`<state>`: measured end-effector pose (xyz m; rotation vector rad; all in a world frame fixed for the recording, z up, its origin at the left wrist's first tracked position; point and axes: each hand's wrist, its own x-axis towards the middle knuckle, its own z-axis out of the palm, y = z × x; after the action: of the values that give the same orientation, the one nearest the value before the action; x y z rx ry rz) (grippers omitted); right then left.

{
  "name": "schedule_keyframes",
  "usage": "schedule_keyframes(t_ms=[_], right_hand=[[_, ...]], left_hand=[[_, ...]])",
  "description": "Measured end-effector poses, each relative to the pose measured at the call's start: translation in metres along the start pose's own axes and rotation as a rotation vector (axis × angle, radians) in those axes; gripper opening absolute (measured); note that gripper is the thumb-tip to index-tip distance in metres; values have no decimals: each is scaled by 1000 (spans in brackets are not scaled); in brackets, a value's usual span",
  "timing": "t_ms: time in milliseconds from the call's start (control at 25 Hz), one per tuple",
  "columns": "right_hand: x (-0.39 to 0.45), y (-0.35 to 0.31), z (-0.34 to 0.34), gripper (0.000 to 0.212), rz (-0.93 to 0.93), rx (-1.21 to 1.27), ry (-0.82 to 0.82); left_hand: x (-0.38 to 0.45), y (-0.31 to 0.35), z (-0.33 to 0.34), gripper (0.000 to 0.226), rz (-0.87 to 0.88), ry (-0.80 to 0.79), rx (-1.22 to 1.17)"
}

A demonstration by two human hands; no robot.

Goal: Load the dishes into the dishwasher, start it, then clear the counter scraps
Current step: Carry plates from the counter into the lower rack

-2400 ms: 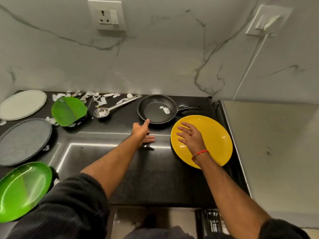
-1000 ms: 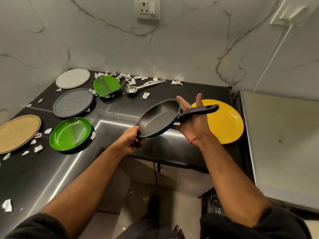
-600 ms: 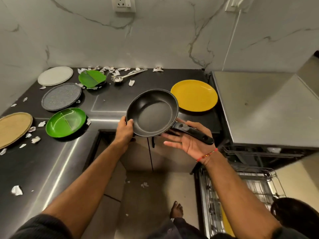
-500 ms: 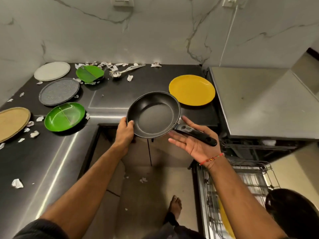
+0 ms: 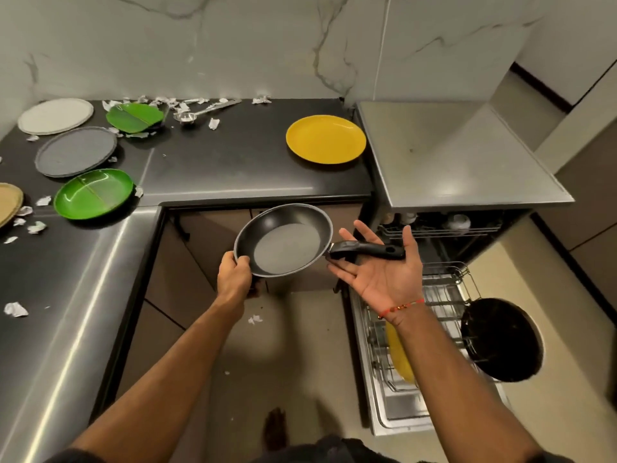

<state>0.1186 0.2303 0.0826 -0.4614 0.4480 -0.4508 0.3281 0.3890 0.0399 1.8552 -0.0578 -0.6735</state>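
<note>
Dark L-shaped counter (image 5: 207, 168) with dishwasher (image 5: 444, 329) open at 4 o'clock. Left hand (image 5: 233, 277) pinches the rim of the frying pan (image 5: 283, 240), held level at centre; right hand (image 5: 384, 269), palm up and fingers spread, cradles the handle. Loaded: a yellow dish and a dark pan in the lower rack (image 5: 430, 349). Remaining: yellow plate (image 5: 325, 138) at 12 o'clock, the plates at 10 o'clock, ladle (image 5: 203, 110), paper scraps (image 5: 15, 309); start pending.

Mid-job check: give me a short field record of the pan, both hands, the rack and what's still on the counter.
pan: black, held in the air between counter and dishwasher
left hand: grips the pan's rim
right hand: open, palm up, under the handle
lower rack: pulled out, holds a yellow plate and a dark pan
counter: six plates, ladle, paper scraps
</note>
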Motion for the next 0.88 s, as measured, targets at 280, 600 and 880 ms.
schedule_keyframes(t_ms=[280,600,880], right_hand=[[-73,-44,-72,29,-215,-127,176],[-161,-82,-183,18,-267,-142,358],[-157,-86,-234,23,-167,-160,553]], left_hand=[[-94,-11,81,9,-81,-120,-91],[-200,-53,156,25,-48,-198,44],[-195,-97,174,88,148,-285,222]])
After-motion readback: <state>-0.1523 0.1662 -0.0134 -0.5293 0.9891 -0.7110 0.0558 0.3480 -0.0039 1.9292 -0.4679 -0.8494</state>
